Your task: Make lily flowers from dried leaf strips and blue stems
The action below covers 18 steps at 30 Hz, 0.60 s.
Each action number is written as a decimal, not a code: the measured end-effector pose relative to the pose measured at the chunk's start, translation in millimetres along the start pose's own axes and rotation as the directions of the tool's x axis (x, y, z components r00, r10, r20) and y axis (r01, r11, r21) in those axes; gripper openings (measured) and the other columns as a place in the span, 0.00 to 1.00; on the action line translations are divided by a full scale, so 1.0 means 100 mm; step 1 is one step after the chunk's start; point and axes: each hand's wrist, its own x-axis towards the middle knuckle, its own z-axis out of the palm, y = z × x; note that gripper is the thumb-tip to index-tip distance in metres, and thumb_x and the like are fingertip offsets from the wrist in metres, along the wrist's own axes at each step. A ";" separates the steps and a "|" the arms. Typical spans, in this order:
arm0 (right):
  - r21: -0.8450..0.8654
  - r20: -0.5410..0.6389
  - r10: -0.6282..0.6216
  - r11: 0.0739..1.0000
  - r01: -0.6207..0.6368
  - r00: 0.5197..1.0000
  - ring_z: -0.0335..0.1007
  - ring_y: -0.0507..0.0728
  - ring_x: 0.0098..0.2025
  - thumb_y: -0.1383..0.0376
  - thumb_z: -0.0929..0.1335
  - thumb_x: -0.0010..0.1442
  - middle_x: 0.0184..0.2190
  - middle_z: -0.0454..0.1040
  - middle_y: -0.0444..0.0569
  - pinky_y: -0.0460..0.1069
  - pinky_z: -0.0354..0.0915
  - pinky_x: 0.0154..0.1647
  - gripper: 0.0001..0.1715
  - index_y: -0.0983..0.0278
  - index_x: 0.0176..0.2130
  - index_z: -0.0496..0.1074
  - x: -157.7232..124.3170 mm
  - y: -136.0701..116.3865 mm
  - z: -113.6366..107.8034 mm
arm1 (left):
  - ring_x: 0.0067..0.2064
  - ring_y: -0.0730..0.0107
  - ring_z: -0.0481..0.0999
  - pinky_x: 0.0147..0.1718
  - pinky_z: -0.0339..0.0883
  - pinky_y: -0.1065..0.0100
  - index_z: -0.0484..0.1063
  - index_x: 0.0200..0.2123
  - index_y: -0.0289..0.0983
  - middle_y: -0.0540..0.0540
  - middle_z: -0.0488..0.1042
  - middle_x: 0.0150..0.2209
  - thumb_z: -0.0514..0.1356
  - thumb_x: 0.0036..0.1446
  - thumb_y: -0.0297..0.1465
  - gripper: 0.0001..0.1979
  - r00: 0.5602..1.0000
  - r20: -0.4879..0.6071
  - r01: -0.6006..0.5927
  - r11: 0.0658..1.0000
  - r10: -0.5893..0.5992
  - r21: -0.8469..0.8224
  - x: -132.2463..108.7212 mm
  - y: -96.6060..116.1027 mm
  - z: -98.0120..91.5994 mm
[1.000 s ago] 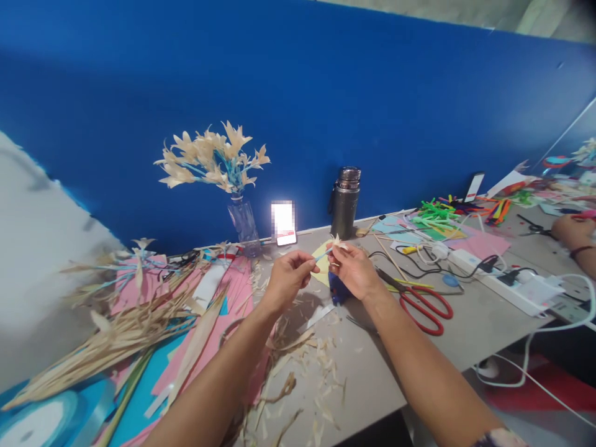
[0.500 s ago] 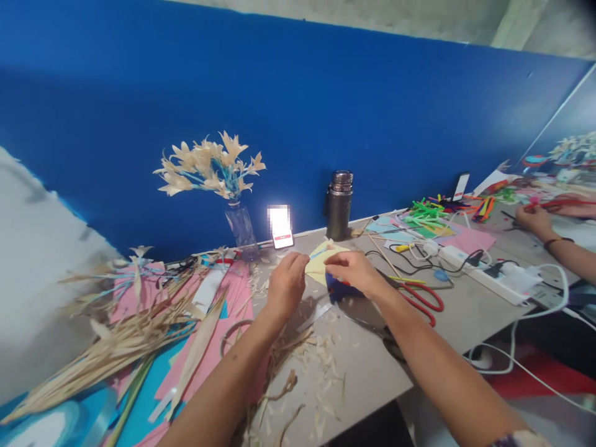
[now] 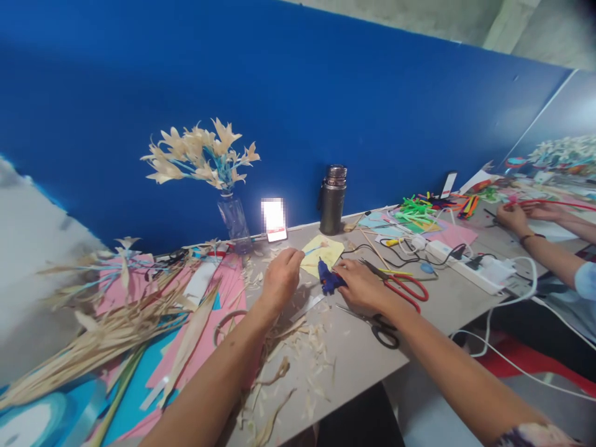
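My left hand (image 3: 282, 276) is closed around one end of a thin light-blue stem (image 3: 313, 250), which reaches over a yellow paper sheet (image 3: 331, 249). Something small and pale is at the stem's far end. My right hand (image 3: 357, 280) has its fingers round the blue glue gun (image 3: 329, 278), just in front of the yellow sheet; the gun's nozzle points up toward the sheet. Black-handled scissors (image 3: 384, 332) lie below my right wrist, and red-handled scissors (image 3: 410, 287) lie to its right.
Pale dried flowers (image 3: 200, 152) stand in a clear bottle (image 3: 234, 220) beside a lit phone (image 3: 274, 220) and dark flask (image 3: 332, 202). Husks (image 3: 107, 341) cover the left. A white power strip (image 3: 465, 267) with cables is right. Another person's hands (image 3: 514, 217) work at far right.
My right hand has moved down from near my left hand onto the blue glue gun, uncovering the yellow sheet. The camera view has shifted slightly right.
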 end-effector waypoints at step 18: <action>0.705 -0.127 -0.091 0.692 0.155 0.988 0.73 0.66 0.54 0.57 0.68 0.63 0.52 0.77 0.54 0.57 0.67 0.54 0.24 0.60 0.57 0.72 -0.36 0.01 -0.35 | 0.41 0.62 0.70 0.41 0.63 0.64 0.73 0.38 0.39 0.44 0.75 0.39 0.47 0.66 0.25 0.15 1.000 0.029 0.010 0.999 -0.011 0.037 -0.03 -0.08 0.00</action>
